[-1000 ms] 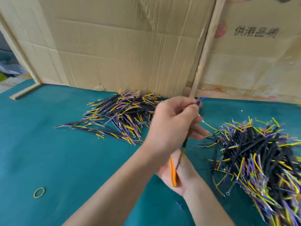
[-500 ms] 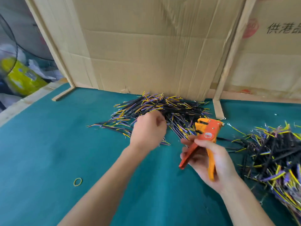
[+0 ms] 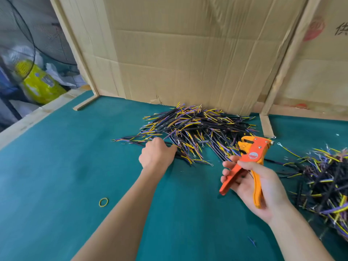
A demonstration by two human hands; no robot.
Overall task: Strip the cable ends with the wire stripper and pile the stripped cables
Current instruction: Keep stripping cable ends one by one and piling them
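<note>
Green felt-covered desk [image 3: 56,176], cardboard wall [image 3: 188,53] at back with wooden strips; clutter and yellow bag [image 3: 39,83] past left edge. Cable pile [image 3: 194,132] at wall base, second cable heap [image 3: 325,181] at right edge. Left hand [image 3: 156,155] knuckles up at near edge of pile, fingers curled down among cables, grip contents hidden. Right hand [image 3: 258,187] grip grasping orange wire stripper [image 3: 250,162], handles spread, head up. Yellow rubber band [image 3: 103,202] on felt near left.
</note>
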